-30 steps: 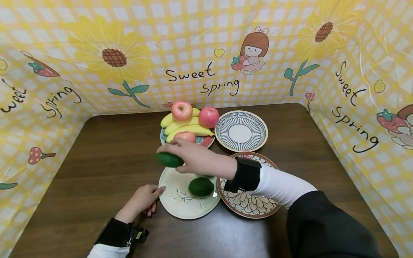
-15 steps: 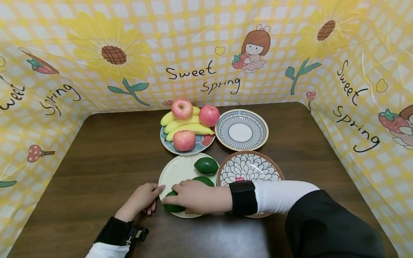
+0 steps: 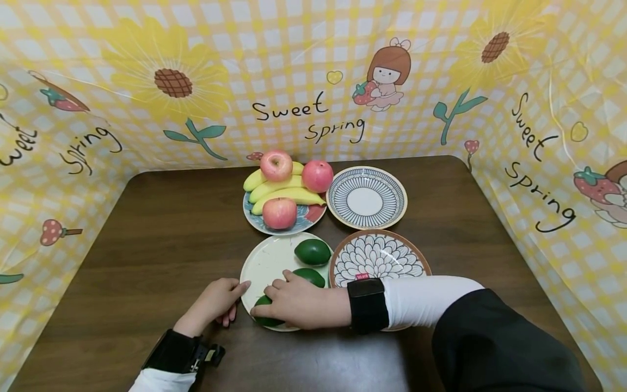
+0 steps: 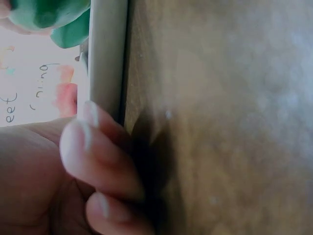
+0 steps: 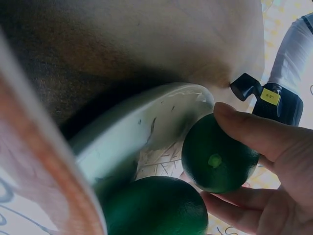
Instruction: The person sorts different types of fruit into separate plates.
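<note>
Three smooth, dark green oval fruits are at the cream plate (image 3: 259,261). My right hand (image 3: 299,305) holds the nearest green fruit (image 3: 266,313) low at the plate's front; thumb and fingers lie around it in the right wrist view, where its pale stem spot (image 5: 214,160) shows. Partly behind that hand lies the middle green fruit (image 3: 311,276). Farthest back rests the third green fruit (image 3: 312,252). My left hand (image 3: 215,302) grips the plate's left edge, its thumb on the rim. Its curled fingers (image 4: 98,152) sit against the plate's outer side in the left wrist view.
Behind, a blue and red plate (image 3: 252,218) bears bananas (image 3: 289,198) and three apples (image 3: 280,213). A blue-striped plate (image 3: 366,200) stands at the back right. My right forearm crosses a brown-rimmed petal-pattern plate (image 3: 379,253). A patterned cloth (image 3: 294,65) surrounds the wooden table (image 3: 161,234).
My right hand has carried the green fruit from over the plate's back edge down to its front, then shifted slightly right, its fingers lifting a little. My left hand has stayed at the rim.
</note>
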`<control>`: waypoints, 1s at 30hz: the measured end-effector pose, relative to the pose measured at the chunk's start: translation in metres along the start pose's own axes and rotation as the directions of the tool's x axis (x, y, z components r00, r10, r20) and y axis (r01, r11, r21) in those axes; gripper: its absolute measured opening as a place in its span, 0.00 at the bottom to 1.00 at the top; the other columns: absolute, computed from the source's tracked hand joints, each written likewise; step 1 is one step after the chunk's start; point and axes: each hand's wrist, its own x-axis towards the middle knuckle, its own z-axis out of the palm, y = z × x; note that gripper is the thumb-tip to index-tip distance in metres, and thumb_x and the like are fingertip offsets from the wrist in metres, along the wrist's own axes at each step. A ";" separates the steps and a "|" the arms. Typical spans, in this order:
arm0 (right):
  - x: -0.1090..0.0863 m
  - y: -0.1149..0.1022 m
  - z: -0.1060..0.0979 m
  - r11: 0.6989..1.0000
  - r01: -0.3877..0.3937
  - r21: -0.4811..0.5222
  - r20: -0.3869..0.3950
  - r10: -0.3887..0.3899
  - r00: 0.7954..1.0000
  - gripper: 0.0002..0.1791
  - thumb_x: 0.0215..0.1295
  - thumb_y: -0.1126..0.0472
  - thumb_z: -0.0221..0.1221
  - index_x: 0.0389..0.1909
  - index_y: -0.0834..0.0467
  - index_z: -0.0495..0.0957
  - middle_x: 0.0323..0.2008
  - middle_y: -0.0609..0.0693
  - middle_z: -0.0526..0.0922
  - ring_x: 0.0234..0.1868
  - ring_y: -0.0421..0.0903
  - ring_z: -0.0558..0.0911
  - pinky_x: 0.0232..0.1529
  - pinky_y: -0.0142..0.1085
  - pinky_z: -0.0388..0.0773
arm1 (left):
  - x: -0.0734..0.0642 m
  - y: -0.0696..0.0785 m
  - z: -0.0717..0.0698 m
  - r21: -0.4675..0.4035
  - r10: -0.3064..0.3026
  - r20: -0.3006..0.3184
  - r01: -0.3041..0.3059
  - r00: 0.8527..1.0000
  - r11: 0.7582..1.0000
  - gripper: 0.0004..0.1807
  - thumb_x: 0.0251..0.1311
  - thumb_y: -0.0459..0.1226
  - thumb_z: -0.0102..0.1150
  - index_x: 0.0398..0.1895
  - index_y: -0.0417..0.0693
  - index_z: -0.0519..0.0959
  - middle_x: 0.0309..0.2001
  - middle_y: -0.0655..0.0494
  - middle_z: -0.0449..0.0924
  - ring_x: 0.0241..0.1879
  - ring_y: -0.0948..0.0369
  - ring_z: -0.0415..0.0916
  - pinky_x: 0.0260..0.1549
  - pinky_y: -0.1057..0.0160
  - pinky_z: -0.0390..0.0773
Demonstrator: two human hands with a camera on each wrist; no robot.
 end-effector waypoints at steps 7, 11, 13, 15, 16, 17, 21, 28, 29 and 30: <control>0.000 -0.002 0.003 0.997 -0.008 0.077 0.020 0.006 1.000 0.29 0.69 0.52 0.63 0.70 0.34 0.70 0.55 0.45 0.83 0.53 0.42 0.83 0.57 0.34 0.80 | 0.000 -0.001 0.000 -0.001 0.001 0.007 -0.001 1.000 1.000 0.23 0.78 0.45 0.47 0.23 0.44 0.74 0.10 0.57 0.72 0.07 0.64 0.70 0.11 0.65 0.71; 0.001 -0.002 0.002 0.991 -0.021 0.134 0.045 0.015 0.999 0.32 0.67 0.52 0.67 0.70 0.36 0.70 0.55 0.46 0.83 0.51 0.41 0.83 0.56 0.31 0.80 | 0.002 -0.001 0.000 0.011 0.003 0.007 -0.003 1.000 1.000 0.23 0.78 0.45 0.47 0.24 0.44 0.75 0.10 0.56 0.73 0.08 0.64 0.70 0.12 0.65 0.72; 0.001 -0.001 0.000 0.985 -0.031 0.170 0.067 0.020 0.998 0.33 0.64 0.50 0.69 0.70 0.37 0.70 0.58 0.47 0.81 0.53 0.42 0.82 0.54 0.31 0.82 | 0.002 0.000 -0.001 0.015 -0.003 0.006 0.003 1.000 1.000 0.23 0.78 0.45 0.47 0.24 0.44 0.75 0.10 0.56 0.73 0.08 0.64 0.70 0.12 0.65 0.71; 0.002 -0.001 -0.001 0.979 -0.042 0.201 0.089 0.024 0.996 0.34 0.64 0.49 0.70 0.70 0.39 0.71 0.61 0.48 0.80 0.55 0.42 0.82 0.53 0.32 0.82 | 0.003 0.000 -0.001 0.019 -0.006 0.007 0.006 1.000 1.000 0.23 0.78 0.45 0.47 0.24 0.44 0.75 0.10 0.56 0.73 0.08 0.64 0.70 0.12 0.65 0.71; 0.002 -0.001 -0.002 0.976 -0.046 0.215 0.097 0.025 0.995 0.33 0.64 0.48 0.69 0.70 0.39 0.71 0.62 0.48 0.79 0.55 0.42 0.82 0.52 0.32 0.83 | 0.003 0.000 -0.001 0.020 -0.009 0.008 0.009 1.000 1.000 0.23 0.78 0.45 0.47 0.25 0.44 0.75 0.10 0.56 0.73 0.08 0.64 0.70 0.12 0.65 0.71; 0.002 -0.001 -0.003 0.973 -0.049 0.227 0.104 0.026 0.994 0.33 0.64 0.48 0.69 0.69 0.40 0.71 0.63 0.48 0.79 0.56 0.42 0.82 0.51 0.32 0.83 | 0.003 0.000 -0.001 0.019 -0.012 0.009 0.012 1.000 1.000 0.23 0.78 0.45 0.47 0.24 0.44 0.75 0.10 0.56 0.73 0.08 0.64 0.70 0.12 0.65 0.71; 0.002 -0.002 -0.006 0.973 -0.050 0.226 0.105 0.027 0.994 0.32 0.64 0.50 0.69 0.69 0.42 0.72 0.63 0.47 0.79 0.56 0.42 0.82 0.50 0.31 0.83 | 0.003 0.001 -0.001 0.019 -0.007 0.009 0.007 1.000 1.000 0.23 0.78 0.46 0.47 0.25 0.44 0.75 0.10 0.56 0.73 0.08 0.64 0.70 0.12 0.65 0.71; -0.014 0.015 -0.021 0.956 -0.084 0.281 0.018 0.082 0.996 0.31 0.63 0.47 0.70 0.66 0.44 0.75 0.63 0.47 0.79 0.58 0.43 0.82 0.50 0.33 0.84 | 0.002 0.001 0.000 0.017 0.015 0.005 -0.015 1.000 1.000 0.24 0.78 0.46 0.48 0.23 0.44 0.74 0.10 0.56 0.73 0.07 0.64 0.70 0.11 0.64 0.72; -0.021 0.023 -0.025 0.943 -0.099 0.316 -0.020 0.111 0.994 0.29 0.64 0.47 0.69 0.65 0.46 0.76 0.61 0.48 0.80 0.57 0.44 0.82 0.50 0.34 0.84 | 0.002 0.001 0.000 0.015 0.020 0.004 -0.020 1.000 1.000 0.24 0.78 0.46 0.48 0.23 0.44 0.74 0.10 0.56 0.73 0.07 0.64 0.70 0.11 0.64 0.72; -0.030 0.032 -0.028 0.929 -0.118 0.351 -0.064 0.149 0.987 0.28 0.65 0.48 0.69 0.64 0.49 0.77 0.59 0.49 0.82 0.56 0.45 0.83 0.51 0.35 0.83 | 0.001 0.001 0.000 0.014 0.025 0.003 -0.025 1.000 1.000 0.24 0.78 0.46 0.48 0.23 0.43 0.73 0.10 0.56 0.73 0.07 0.64 0.70 0.11 0.64 0.72</control>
